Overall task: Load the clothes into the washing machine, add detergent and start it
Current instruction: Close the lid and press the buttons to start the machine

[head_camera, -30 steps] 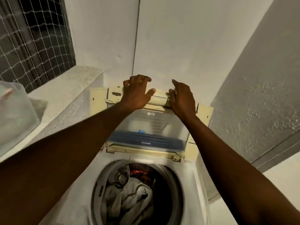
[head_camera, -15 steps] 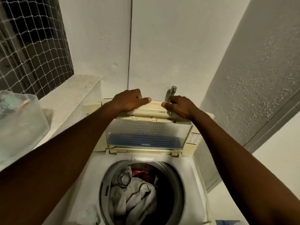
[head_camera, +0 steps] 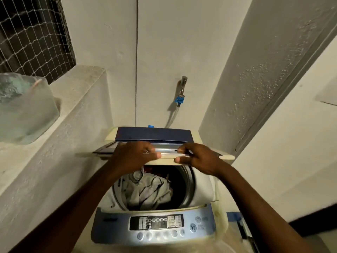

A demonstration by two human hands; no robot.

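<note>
A top-loading washing machine stands below me, its blue-grey control panel nearest. Its folding lid is half lowered over the back of the drum. My left hand grips the lid's front edge at the left, and my right hand grips it at the right. Pale grey clothes with a bit of red cloth behind them lie in the drum, partly hidden by the lid and my hands.
A concrete ledge runs along the left, bearing a translucent plastic container. A netted window is above it. A wall tap with a blue hose fitting sits behind the machine. A wall stands close on the right.
Both hands have pulled the lid from upright against the wall forward and down over the drum. The tap and the control panel have come into view.
</note>
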